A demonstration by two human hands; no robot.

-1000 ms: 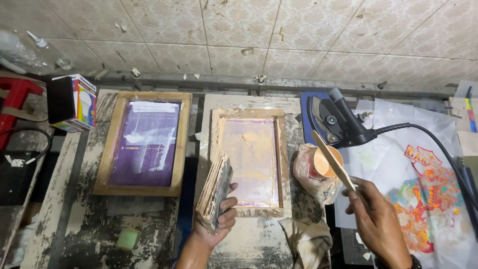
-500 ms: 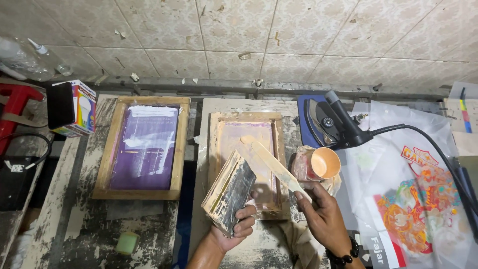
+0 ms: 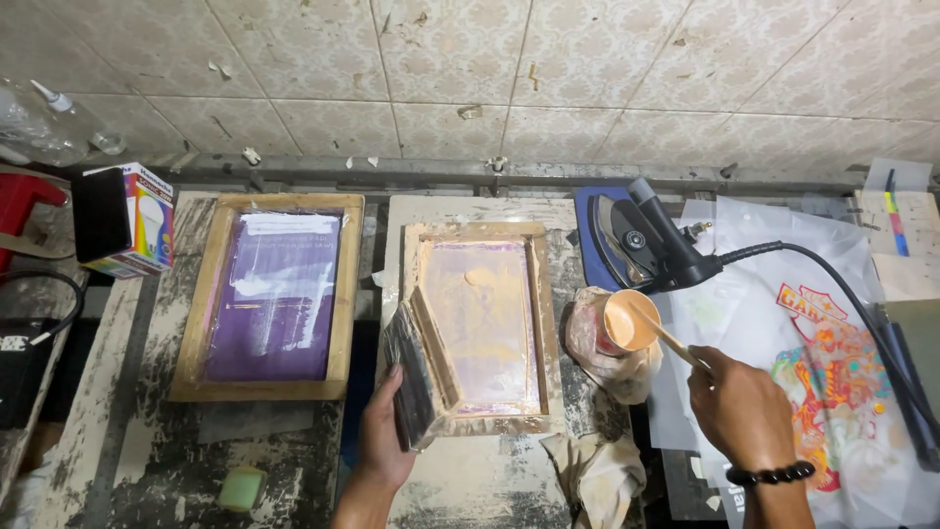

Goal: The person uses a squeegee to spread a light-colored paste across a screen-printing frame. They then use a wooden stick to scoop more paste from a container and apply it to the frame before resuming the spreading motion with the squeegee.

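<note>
left hand (image 3: 384, 436) gripping squeegee (image 3: 413, 377) tilted against small frame (image 3: 482, 328) on counter (image 3: 294, 460), off the mesh; right hand (image 3: 736, 407) pinching stick (image 3: 664, 336) dipped in paint cup (image 3: 627, 323) beside frame, within reach.

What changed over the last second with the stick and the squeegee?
The right hand carried the wooden stick from the cup to the small screen frame, left a blob of peach ink there, then put the stick back in the ink cup. The left hand kept hold of the squeegee at the frame's left edge. The purple screen did not move.
</note>
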